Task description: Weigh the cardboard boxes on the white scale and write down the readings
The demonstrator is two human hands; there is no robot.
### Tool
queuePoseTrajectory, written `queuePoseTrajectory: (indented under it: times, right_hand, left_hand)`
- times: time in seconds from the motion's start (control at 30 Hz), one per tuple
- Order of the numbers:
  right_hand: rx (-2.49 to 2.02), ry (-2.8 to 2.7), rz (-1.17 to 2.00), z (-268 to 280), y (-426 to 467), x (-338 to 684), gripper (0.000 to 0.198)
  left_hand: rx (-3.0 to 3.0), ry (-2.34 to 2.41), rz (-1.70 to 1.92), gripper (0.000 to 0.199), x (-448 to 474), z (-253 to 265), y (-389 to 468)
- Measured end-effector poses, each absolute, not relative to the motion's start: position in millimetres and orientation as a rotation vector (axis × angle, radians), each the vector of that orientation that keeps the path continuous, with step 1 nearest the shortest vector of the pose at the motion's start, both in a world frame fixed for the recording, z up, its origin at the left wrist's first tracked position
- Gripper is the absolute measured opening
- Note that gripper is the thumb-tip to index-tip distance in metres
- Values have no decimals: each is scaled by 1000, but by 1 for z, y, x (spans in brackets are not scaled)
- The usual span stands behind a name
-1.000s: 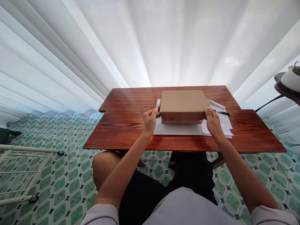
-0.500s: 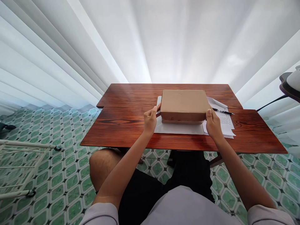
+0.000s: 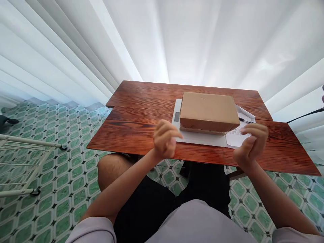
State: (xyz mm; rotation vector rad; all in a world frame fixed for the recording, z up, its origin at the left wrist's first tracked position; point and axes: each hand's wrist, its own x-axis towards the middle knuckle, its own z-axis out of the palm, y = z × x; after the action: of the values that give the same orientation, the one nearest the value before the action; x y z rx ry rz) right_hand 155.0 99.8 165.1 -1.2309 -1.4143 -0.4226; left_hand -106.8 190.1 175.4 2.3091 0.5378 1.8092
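Note:
A closed brown cardboard box (image 3: pixel 209 108) rests on a flat white slab (image 3: pixel 199 139) with a small grey rectangle, like a display, at its left. My left hand (image 3: pixel 165 138) hovers off the box's near left corner, empty, with its index finger stretched out and the other fingers loosely bent. Off the box's right side is my right hand (image 3: pixel 251 143), also empty, its bent fingers apart from the thumb. Neither hand touches the box. Beside the box lie sheets of written paper (image 3: pixel 234 138), with a black pen (image 3: pixel 243 120) on top, partly hidden by my right hand.
The things stand on a reddish-brown wooden table (image 3: pixel 131 131) with a stepped outline. White curtains (image 3: pixel 192 44) hang behind it. A white metal rack on casters (image 3: pixel 27 139) stands on the green tiled floor (image 3: pixel 65 189) at the left.
Both hands have let go of the cardboard box and drawn back outward and toward me. The box now sits on the white slab, and the view has shifted slightly.

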Motion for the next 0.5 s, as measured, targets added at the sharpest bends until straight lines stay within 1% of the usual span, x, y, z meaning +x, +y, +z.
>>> queuePoseTrajectory:
  times: [0.1, 0.2, 0.23, 0.27, 0.3, 0.33, 0.4, 0.43, 0.47, 0.5]
  right_hand:
    - [-1050, -1761, -338, 162, 96, 129, 27]
    - [-834, -2080, -176, 158, 100, 100, 24]
    - [-780, -2160, -133, 158, 102, 89, 24]
    - [-725, -2226, -98, 157, 105, 79, 25]
    - [-663, -2276, -65, 155, 107, 69, 26]
    - [-601, -2309, -34, 153, 110, 60, 28]
    - [-499, -2335, 63, 147, 114, 44, 31]
    - [-472, -2338, 144, 143, 116, 38, 32]
    - [-468, -2338, 252, 138, 117, 32, 33]
    - [-480, -2336, 382, 134, 117, 27, 33]
  left_hand:
    - [2604, -78, 1729, 32, -96, 181, 160]
    - [2652, -803, 1556, 18, -79, 173, 123]
    - [2653, -918, 1524, 15, -74, 168, 111]
    - [2687, -1026, 1495, 17, -69, 162, 99]
    - [2740, -1119, 1471, 26, -64, 155, 89]
    - [2815, -1160, 1461, 41, -61, 147, 80]
    - [2949, -1071, 1532, 69, -56, 130, 66]
    - [3038, -948, 1645, 75, -55, 120, 60]
    - [3194, -723, 1777, 77, -54, 110, 56]
    - [3438, -268, 1804, 79, -52, 100, 53]
